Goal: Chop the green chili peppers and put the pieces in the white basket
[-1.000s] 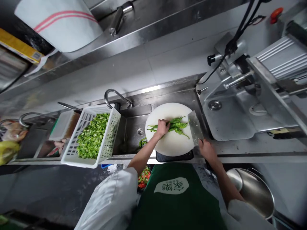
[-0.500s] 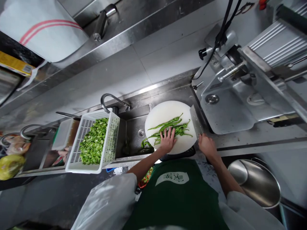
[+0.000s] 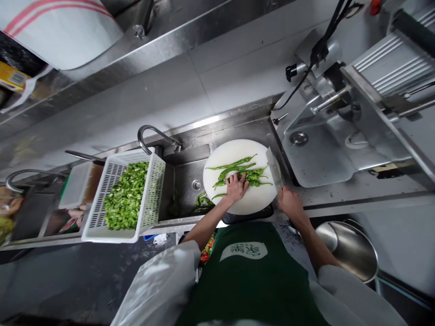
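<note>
Several long green peppers (image 3: 243,171) lie on a round white cutting board (image 3: 253,203) that rests over the right part of a steel sink (image 3: 183,181). My left hand (image 3: 235,187) lies on the peppers with its fingers spread flat. My right hand (image 3: 288,203) is closed round the handle of a cleaver (image 3: 273,168), whose wide blade stands at the board's right edge, just right of the peppers. A few more peppers (image 3: 202,200) sit in the sink left of the board.
A white slotted basket (image 3: 117,233) of chopped green pepper sits across the sink's left side, with a tap (image 3: 152,134) behind. A metal slicing machine (image 3: 343,117) fills the counter on the right. A steel bowl (image 3: 350,251) stands low right. A white cloth (image 3: 57,31) hangs top left.
My left hand went from gripping the bunch of peppers to lying flat on them, nearer the board's front. The cleaver stayed at the board's right edge. The view shifted slightly.
</note>
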`<state>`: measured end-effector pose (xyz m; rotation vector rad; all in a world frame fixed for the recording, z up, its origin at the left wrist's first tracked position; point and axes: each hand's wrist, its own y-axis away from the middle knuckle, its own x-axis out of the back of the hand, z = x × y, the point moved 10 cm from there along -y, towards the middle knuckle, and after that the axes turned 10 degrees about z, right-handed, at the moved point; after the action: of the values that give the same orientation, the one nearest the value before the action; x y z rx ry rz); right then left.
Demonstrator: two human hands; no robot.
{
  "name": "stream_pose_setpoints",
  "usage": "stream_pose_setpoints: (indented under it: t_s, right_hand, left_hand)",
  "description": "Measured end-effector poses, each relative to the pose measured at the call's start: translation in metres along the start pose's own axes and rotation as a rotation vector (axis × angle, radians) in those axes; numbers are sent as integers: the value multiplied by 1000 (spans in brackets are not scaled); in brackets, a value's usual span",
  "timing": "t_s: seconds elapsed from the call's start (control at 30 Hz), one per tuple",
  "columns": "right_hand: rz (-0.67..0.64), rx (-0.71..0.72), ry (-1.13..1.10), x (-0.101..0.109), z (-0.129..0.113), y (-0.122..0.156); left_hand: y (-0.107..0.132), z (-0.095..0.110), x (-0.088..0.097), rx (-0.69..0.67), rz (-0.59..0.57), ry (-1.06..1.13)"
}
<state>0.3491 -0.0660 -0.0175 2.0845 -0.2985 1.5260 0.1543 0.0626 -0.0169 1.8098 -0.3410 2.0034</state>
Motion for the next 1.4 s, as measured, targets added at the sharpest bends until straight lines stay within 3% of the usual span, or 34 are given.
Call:
stream_pose_setpoints:
  t_s: [0.13, 0.27, 0.37, 0.47, 0.53, 0.57, 0.6, 0.67, 0.77, 0.83, 1.0, 1.13, 1.2, 1.3, 1.4]
  right_hand:
    - [6, -6, 0, 0, 4, -1]
    - [13, 5, -16, 1, 5, -1]
    - [8, -8, -29, 0, 7, -1]
    - [6, -21, -35, 0, 9, -2]
    - [9, -16, -39, 0, 8, -2]
    - [8, -10, -41, 0, 7, -2]
    - [5, -6, -43, -1, 7, -3]
    - [-2, -9, -38, -2, 6, -3]
    - [1, -27, -18, -2, 8, -3]
    - [6, -21, -10, -1, 8, -3]
    - [-4, 10, 18, 1, 7, -4]
    - [-20, 18, 83, 2, 8, -6]
    - [-25, 30, 99, 1, 9, -7]
    - [-44, 75, 89, -1, 9, -10]
    - [-43, 88, 72, -1, 8, -13]
  left_hand:
    - [-30, -20, 20, 39, 88, 8]
    - [-58, -46, 13, 73, -3, 30]
    - [-70, -60, 24, 41, 8, 53]
    - [-76, -80, 62, 61, 216, 218]
    - [-75, -105, 88, 185, 438, 487]
    - [-72, -120, 90, 287, 525, 655]
    - [-69, -132, 84, 404, 573, 823]
    - [-61, -142, 54, 633, 583, 1128]
    - [-48, -126, 2, 873, 537, 1409]
    - [-40, -111, -22, 973, 525, 1518]
    - [-26, -92, -46, 1170, 463, 1655]
    - [-28, -76, -51, 1114, 144, 1709]
    - [-23, -73, -51, 1096, 70, 1747]
    - [-21, -79, -40, 980, 109, 1659]
    - [-44, -93, -1, 643, 334, 1270]
